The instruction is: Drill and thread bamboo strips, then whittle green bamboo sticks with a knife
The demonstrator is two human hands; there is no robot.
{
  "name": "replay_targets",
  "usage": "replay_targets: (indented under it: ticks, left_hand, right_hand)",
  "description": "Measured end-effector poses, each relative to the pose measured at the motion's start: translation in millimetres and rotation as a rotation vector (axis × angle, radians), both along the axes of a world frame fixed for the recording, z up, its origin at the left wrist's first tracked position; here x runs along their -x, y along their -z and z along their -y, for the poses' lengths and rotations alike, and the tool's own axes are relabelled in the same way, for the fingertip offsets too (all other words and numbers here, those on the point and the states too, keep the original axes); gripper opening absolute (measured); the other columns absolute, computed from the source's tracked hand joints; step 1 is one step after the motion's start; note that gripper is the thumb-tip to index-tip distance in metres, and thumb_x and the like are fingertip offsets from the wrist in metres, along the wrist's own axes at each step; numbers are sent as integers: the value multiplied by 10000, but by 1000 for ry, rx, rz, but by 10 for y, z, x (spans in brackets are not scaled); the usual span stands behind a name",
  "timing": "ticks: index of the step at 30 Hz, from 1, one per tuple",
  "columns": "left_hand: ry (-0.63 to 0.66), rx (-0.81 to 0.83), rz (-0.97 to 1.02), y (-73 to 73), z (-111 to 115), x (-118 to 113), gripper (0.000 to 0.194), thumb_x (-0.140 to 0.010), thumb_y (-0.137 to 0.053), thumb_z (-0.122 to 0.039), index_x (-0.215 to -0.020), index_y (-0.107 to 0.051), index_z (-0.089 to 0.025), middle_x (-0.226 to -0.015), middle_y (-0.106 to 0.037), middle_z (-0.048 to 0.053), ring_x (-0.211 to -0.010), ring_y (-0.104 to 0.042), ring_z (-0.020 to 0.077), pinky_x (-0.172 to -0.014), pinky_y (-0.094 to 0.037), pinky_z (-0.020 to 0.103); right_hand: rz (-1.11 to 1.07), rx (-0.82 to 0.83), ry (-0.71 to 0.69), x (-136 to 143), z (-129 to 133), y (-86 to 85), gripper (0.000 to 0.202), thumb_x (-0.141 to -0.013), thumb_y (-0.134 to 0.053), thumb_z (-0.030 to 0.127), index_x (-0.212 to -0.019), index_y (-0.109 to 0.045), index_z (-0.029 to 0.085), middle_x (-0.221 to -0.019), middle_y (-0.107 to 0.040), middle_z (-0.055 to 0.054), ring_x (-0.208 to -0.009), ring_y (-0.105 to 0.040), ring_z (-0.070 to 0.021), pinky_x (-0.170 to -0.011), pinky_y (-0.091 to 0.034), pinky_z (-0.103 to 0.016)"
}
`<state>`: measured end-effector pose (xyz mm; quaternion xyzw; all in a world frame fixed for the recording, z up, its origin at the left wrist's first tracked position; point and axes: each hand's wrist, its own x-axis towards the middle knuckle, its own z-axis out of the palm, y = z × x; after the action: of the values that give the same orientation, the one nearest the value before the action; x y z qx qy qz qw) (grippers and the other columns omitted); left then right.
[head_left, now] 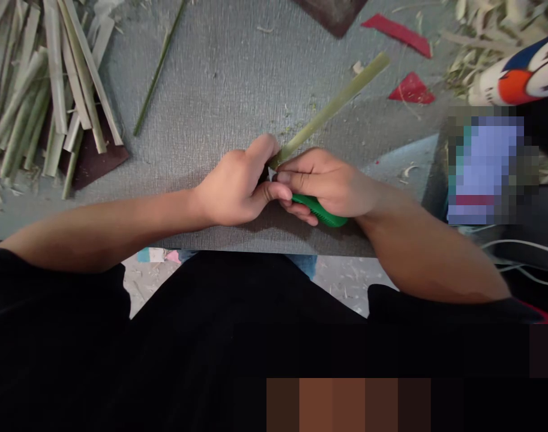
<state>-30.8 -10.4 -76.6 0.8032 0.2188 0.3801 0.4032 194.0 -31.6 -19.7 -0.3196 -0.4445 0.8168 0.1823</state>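
My right hand (330, 183) is closed around a knife with a green handle (321, 211), whose small blade tip shows between my hands. A pale green plant stalk (337, 108) slants up and right from my fingers, its lower end in the grip of my left hand (235, 186). The left thumb reaches across toward the right thumb, close by the blade. Part of the blade and the stalk's lower end are hidden by my fingers.
Cut stalks (26, 114) lie heaped at the left on a dark red sheet (107, 162). A thin green stem (159, 72) lies apart from them. Red scraps (411, 89), shavings (465, 60), a patterned cylinder (517, 75) and white cables (521, 245) are at the right.
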Motion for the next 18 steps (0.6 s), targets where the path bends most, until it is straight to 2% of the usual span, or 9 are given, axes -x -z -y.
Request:
replay_targets:
  ticks: [5,9,12,15,18]
  left_hand:
    - [-29,98,-41,109,-30,8,508,-1018,-752,-729,-1022,-468,-308,-724,-594,-25,-539,-454,173,-530,-283,382]
    - [-30,105,9,187,-54,-6,568,-957,-796,-796,-987,-500,-313,-723,-617,-31,-528,-421,150,-519,-268,376]
    - [-125,130,-14,99,-14,-24,542,-1003,-774,-763,-944,-493,-303,-710,-600,-33,-549,-437,148,-540,-283,371]
    - [-150,174,-52,-19,29,-36,546,-1001,-796,-738,-919,-492,-292,-728,-609,-29,-583,-479,148,-564,-318,365]
    - [-164,203,-48,-48,33,-40,581,-968,-829,-753,-905,-490,-285,-696,-557,-45,-573,-449,137,-565,-312,354]
  right_hand:
    - [110,-96,10,-32,10,22,503,-1177,-724,533,-839,-607,179,-664,-536,31,-511,-544,-94,-429,-487,-197]
    - [164,-122,32,-28,2,15,530,-1177,-718,566,-830,-604,182,-670,-545,22,-509,-546,-97,-437,-466,-216]
    - [177,-166,63,-16,-12,-7,537,-1167,-742,547,-795,-602,186,-647,-547,15,-496,-547,-103,-434,-439,-234]
    - [196,-196,75,-34,-38,-42,512,-1166,-752,500,-788,-612,184,-630,-577,8,-487,-565,-109,-448,-434,-243]
    - [170,-246,204,-102,-90,-84,469,-1199,-673,407,-791,-651,176,-601,-582,5,-458,-567,-120,-439,-427,-257]
